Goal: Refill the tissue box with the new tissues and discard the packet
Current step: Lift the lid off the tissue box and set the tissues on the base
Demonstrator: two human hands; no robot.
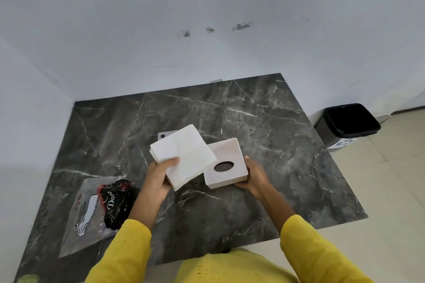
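Above the dark marble tabletop [253, 122], a white tissue stack [184, 154] is gripped by left-hand fingers [171, 161], the white square lid [227, 163] by the right's, box unfilled, crumpled plastic packet [96, 209] undiscarded.

Single head-mounted wide-angle view, looking forward and steeply down from above the worktop [253, 117]. Close range: hands sit mid-frame, own sleeves fill the near edge. Wall [115, 30] takes the far half, corner at far left. Floor and a bin [349, 124] show far right. Edges bowed by the lens.
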